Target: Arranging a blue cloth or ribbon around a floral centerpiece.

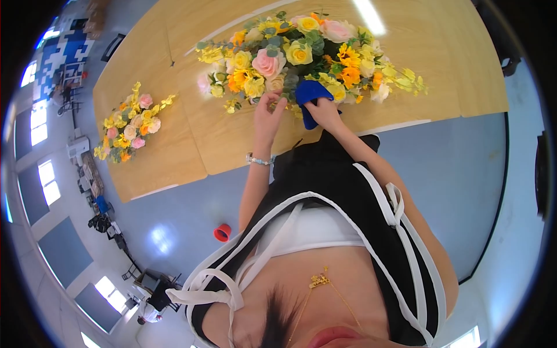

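A large artificial flower arrangement [300, 54] lies on the wooden table [444, 65] before me, with pink and yellow roses, orange blooms and green leaves. My right hand [325, 114] grips a blue cloth [312, 92] at the arrangement's near edge, and the cloth overlaps the lower flowers. To its left, my left hand [267, 111] reaches up to the same edge, below a cream rose [275, 82]. Its thumb and fingers are beside a green leaf; whether they pinch it is unclear. A bracelet [260, 161] circles my left wrist.
A smaller flower arrangement [132, 126] lies on the table's left part. On the grey floor [191, 213] stands a red bucket [222, 233]. Chairs and equipment line the far left wall, where a person [149, 313] is seen small.
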### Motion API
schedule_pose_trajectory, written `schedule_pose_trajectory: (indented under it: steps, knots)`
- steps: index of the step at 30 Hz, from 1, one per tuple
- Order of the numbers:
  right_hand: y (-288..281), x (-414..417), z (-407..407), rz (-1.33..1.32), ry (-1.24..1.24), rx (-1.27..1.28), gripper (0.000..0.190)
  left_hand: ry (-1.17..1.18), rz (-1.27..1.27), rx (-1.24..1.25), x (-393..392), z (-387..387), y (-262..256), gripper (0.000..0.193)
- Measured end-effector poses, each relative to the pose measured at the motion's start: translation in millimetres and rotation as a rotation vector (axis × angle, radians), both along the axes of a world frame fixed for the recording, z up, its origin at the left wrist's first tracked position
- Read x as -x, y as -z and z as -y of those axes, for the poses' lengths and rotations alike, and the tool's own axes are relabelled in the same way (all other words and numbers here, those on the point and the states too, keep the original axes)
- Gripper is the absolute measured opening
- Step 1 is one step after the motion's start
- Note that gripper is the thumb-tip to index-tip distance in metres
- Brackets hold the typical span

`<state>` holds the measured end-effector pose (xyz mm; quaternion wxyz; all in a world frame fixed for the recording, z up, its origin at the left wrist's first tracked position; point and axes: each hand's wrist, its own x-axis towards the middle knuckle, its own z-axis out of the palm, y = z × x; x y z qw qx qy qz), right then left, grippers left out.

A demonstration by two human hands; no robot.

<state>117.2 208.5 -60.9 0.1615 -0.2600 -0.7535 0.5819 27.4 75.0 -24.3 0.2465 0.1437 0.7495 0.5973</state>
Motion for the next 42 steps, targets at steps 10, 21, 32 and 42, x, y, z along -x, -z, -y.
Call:
schedule_pose_trajectory:
  steps: [10, 21, 32, 42]
  knots:
    - [5, 16, -11, 0.007, -0.195, -0.466, 0.020, 0.094, -0.120, 0.048, -2, 3, -3, 0.014]
    - [0, 13, -14, 0.201, -0.236, -0.366, 0.026, 0.192, -0.300, 0.032, -8, -3, -2, 0.017]
    - [10, 17, -16, 0.337, -0.216, -0.078, 0.033, 0.227, -0.424, 0.104, -9, 0, 0, 0.016]
    - [19, 5, -15, 0.028, -0.088, 0.338, 0.022, 0.008, -0.211, 0.043, 6, 13, 23, 0.016]
